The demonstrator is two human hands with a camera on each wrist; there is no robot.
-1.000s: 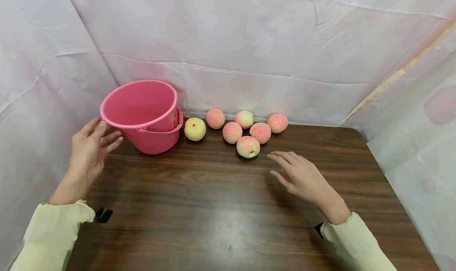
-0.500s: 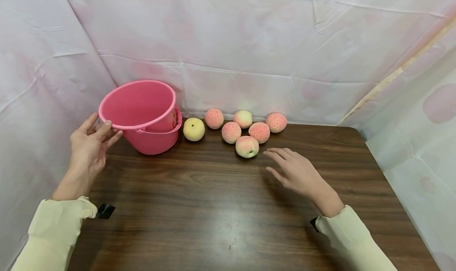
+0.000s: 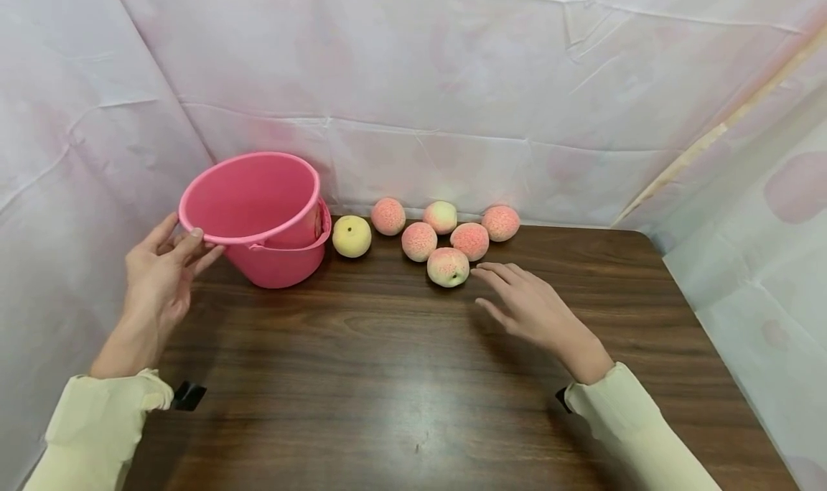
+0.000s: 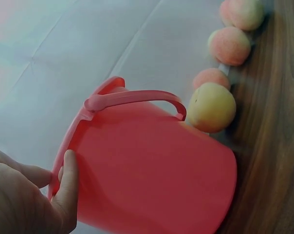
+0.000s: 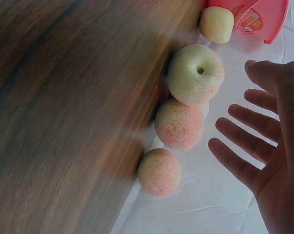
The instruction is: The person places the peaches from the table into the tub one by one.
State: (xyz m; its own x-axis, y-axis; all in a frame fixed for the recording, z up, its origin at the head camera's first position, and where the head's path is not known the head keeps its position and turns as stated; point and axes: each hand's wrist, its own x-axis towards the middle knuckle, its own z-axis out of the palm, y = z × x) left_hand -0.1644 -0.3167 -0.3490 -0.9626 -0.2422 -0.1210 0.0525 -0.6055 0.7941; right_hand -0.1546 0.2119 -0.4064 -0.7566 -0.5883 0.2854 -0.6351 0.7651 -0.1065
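Note:
A pink bucket (image 3: pixel 278 261) stands at the table's back left, its handle hanging down on the right side. My left hand (image 3: pixel 158 276) pinches its rim, thumb on one side and fingers on the other; the left wrist view shows the fingertips (image 4: pixel 69 168) against the outer wall. My right hand (image 3: pixel 533 308) hovers with spread, nearly straight fingers beside the nearest peach (image 3: pixel 448 267), which is pale with pink speckles. Behind that peach lie several more, among them a pink one (image 3: pixel 469 241) and a paler one (image 3: pixel 441 217). A yellow round fruit (image 3: pixel 352 236) sits right beside the bucket.
The dark wooden table (image 3: pixel 362 376) reaches back to a pale curtain (image 3: pixel 413 67) with pink spots, close behind the fruit and bucket. Another curtain side (image 3: pixel 769 276) borders the table on the right. Black straps (image 3: pixel 187 396) show at both cuffs.
My left fingers have closed onto the bucket's rim, and the bucket has shifted slightly toward me. The right hand has moved a little left, nearer the front peach.

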